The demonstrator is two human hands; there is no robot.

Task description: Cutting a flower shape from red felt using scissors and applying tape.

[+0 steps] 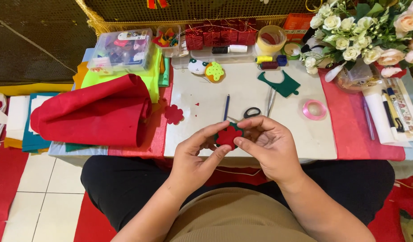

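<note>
The red felt flower (228,136) is being pinched against its green backing by both hands (235,150) above the counter (206,103), where loosened fingertips could let the layers slip askew

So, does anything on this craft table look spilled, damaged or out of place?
Nothing looks spilled or damaged. Both hands, left and right, hold a red felt flower on a dark green felt piece. A few tiny red felt scraps lie on the white work mat, ordinary cutting leftovers.
</note>
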